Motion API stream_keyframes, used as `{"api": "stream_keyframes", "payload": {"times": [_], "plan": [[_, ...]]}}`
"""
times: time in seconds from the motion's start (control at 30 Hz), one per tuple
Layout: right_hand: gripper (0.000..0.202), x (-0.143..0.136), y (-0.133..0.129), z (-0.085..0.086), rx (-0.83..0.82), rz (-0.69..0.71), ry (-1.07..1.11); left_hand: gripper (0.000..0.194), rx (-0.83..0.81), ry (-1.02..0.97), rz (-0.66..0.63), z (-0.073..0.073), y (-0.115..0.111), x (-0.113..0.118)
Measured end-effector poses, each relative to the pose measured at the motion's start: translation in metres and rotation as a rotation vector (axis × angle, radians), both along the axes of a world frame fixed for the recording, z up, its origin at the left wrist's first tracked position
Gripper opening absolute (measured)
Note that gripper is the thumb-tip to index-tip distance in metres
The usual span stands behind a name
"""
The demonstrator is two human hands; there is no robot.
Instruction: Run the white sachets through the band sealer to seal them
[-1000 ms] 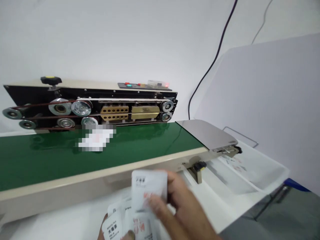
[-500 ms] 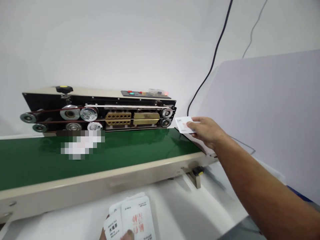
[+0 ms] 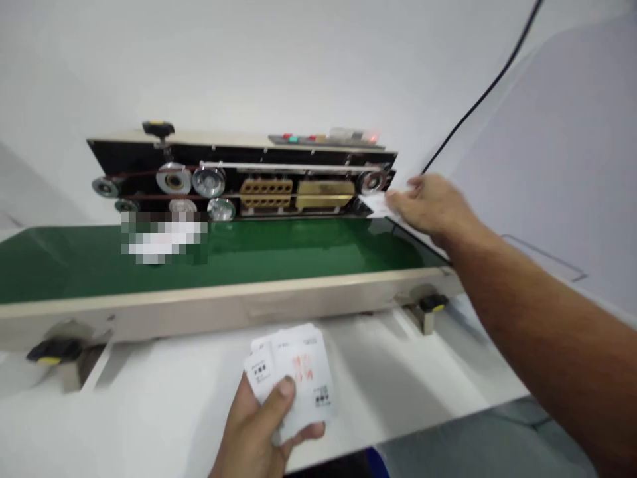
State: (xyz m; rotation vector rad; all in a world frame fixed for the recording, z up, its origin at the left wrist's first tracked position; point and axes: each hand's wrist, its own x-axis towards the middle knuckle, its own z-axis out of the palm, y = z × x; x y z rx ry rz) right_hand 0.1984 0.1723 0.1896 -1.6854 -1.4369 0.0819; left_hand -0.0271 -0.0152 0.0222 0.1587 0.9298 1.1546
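My left hand (image 3: 263, 418) is closed on several white packets (image 3: 303, 392) with red and black print, its thumb across their front, below the conveyor. My right hand (image 3: 423, 206) pinches one white packet (image 3: 377, 204) by its edge at the right end of the sealing machine (image 3: 318, 156), beside the end rollers. The packet's left edge is near the lower roller; whether it is between the rollers I cannot tell. A pale, pixelated item (image 3: 164, 240) lies on the green belt (image 3: 279, 252) below the left rollers.
The conveyor's cream side rail (image 3: 199, 309) runs across the view, with black knobs (image 3: 432, 303) on brackets at its front. Beneath it is a white table (image 3: 368, 398). A black cable (image 3: 482, 96) hangs on the right, by a pale panel (image 3: 567, 166).
My right hand has brought its packet up to the end rollers. My left hand has risen further into view with its packets. The camera view has shifted, and the machine appears higher and further right.
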Motion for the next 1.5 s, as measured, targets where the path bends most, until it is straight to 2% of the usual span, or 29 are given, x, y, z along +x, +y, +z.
{"api": "stream_keyframes", "payload": {"times": [0.1,0.17,0.23,0.3,0.37,0.47,0.6,0.73,0.83,0.93,1.03,1.13,1.2,1.3,1.4,1.5], "plan": [[0.038,-0.024,-0.050,-0.020,0.182,0.024,-0.153,0.062,0.113,-0.062,-0.008,0.002,0.000,-0.008],[0.038,-0.043,-0.091,-0.048,0.274,0.127,-0.293,0.057,0.141,-0.082,-0.018,0.000,0.000,-0.012],[0.038,-0.062,-0.126,-0.085,0.183,0.403,-0.341,0.056,0.140,-0.088,-0.016,-0.002,0.001,-0.013],[0.045,-0.076,-0.150,-0.123,0.067,0.535,-0.276,0.060,0.123,-0.084,-0.006,-0.002,0.001,-0.013],[0.054,-0.085,-0.160,-0.153,-0.062,0.581,-0.138,0.066,0.106,-0.077,0.008,-0.002,0.001,-0.013],[0.052,-0.091,-0.163,-0.175,-0.190,0.569,0.119,0.073,0.130,-0.071,0.011,-0.002,0.002,-0.012],[0.043,-0.087,-0.163,-0.177,-0.281,0.574,0.354,0.070,0.134,-0.069,0.018,-0.002,0.003,-0.011],[0.030,-0.068,-0.161,-0.163,-0.295,0.638,0.464,0.064,0.096,-0.032,0.058,0.002,0.003,-0.009],[0.024,-0.048,-0.158,-0.143,-0.299,0.662,0.401,0.062,0.108,-0.010,0.063,0.004,0.003,-0.008],[0.022,-0.032,-0.152,-0.125,-0.362,0.679,0.201,0.062,0.117,0.016,0.035,0.002,0.001,-0.008],[0.026,-0.028,-0.145,-0.118,-0.424,0.697,0.136,0.060,0.184,0.043,-0.048,-0.003,0.000,-0.009],[0.034,-0.036,-0.139,-0.120,-0.451,0.742,0.345,0.049,0.263,0.091,-0.120,-0.007,-0.001,-0.011],[0.036,-0.045,-0.137,-0.123,-0.393,0.758,0.453,0.041,0.306,0.117,-0.145,-0.009,-0.001,-0.011],[0.039,-0.065,-0.139,-0.131,-0.255,0.703,0.590,0.034,0.315,0.117,-0.146,-0.011,0.000,-0.009],[0.045,-0.086,-0.149,-0.144,-0.132,0.598,0.695,0.038,0.246,0.103,-0.102,-0.013,-0.001,-0.006],[0.053,-0.103,-0.162,-0.158,0.005,0.574,0.639,0.051,0.148,0.047,-0.036,-0.016,-0.003,-0.004]]}}
